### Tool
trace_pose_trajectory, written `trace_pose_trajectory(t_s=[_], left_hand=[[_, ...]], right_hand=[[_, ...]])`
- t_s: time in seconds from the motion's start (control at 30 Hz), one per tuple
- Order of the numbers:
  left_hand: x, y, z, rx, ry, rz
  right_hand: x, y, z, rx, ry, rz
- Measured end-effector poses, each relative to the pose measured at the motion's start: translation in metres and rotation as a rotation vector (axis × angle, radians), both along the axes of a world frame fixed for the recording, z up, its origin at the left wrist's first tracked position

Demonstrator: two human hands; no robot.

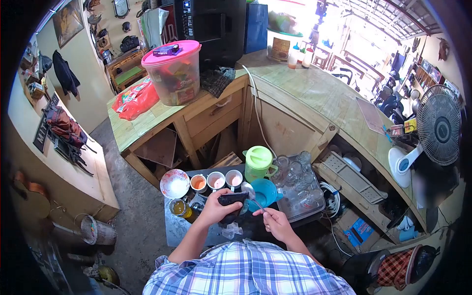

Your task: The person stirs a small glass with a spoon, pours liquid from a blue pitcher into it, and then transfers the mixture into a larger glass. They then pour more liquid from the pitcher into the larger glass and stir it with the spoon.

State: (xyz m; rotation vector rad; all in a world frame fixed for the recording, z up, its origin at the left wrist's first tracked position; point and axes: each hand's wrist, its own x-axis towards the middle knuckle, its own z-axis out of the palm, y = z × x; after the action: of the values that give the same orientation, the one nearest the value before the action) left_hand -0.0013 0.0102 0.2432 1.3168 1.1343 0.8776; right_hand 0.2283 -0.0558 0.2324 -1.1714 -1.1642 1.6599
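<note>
My left hand is wrapped round a small black object, held level; its kind I cannot make out. Between the thumb and fingers of my right hand is the handle of a metal spoon, whose bowl end is up beside the black object. Behind them stand a blue plastic pitcher and a green lidded pitcher. Three white cups form a row beyond my left hand, with orange or pinkish contents. A patterned bowl and a glass jar of yellowish contents are further left.
A metal tray of upturned glasses lies to the right. Crumpled clear plastic is near my body. A wooden counter wraps around the low table, bearing a pink-lidded tub and a fan.
</note>
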Motion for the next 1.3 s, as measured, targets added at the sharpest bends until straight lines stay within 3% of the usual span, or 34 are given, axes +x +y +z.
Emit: trace_pose_trajectory(t_s=[0.23,0.73,1.03,1.3], left_hand=[[0.005,0.003,0.003,0.007,-0.023,-0.043],[-0.005,0.022,0.008,0.036,0.056,0.09],[-0.001,0.007,0.017,0.065,0.094,-0.03],[-0.006,0.018,0.001,0.056,0.104,0.027]], right_hand=[[0.003,-0.001,-0.004,-0.067,0.126,-0.002],[0.0,-0.002,-0.001,-0.128,0.236,0.043],[0.001,-0.002,0.005,-0.178,0.37,0.006],[0.001,-0.003,0.004,-0.205,0.413,0.031]])
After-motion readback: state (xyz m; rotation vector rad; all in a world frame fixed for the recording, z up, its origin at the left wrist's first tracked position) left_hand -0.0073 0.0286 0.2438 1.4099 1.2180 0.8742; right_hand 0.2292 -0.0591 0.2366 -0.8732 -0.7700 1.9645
